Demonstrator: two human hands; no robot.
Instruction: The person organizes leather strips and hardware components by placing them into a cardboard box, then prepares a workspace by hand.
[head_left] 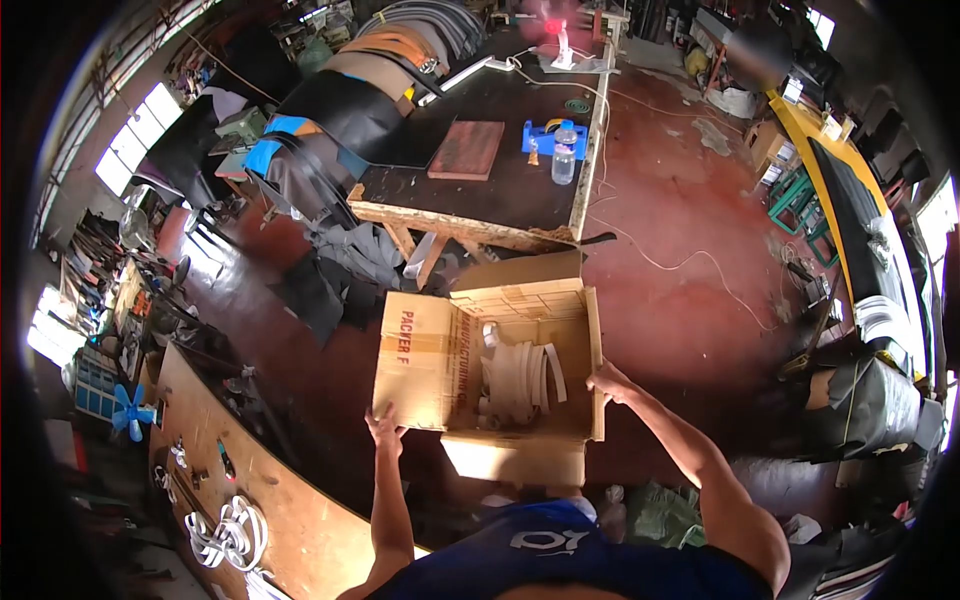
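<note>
An open cardboard box (pixel 420 345) is in front of my body, its flaps spread outward and red print on the left one. Inside lie rolled and looped white strips (pixel 515 380). My left hand (pixel 385 427) grips the lower corner of the left flap, its fingers at the edge. On the other side, my right hand (pixel 610 383) has its fingers closed round the edge of the right flap. Part of the box's bottom is hidden by the strips.
Beyond the box stands a dark-topped worktable (pixel 400 190) bearing a water bottle (pixel 564 153), a blue tape dispenser (pixel 540 137) and a reddish board (pixel 467 150). A wooden table (pixel 290 490) is at lower left, with coiled white strips (pixel 228 533). A cable (pixel 680 262) crosses the red floor.
</note>
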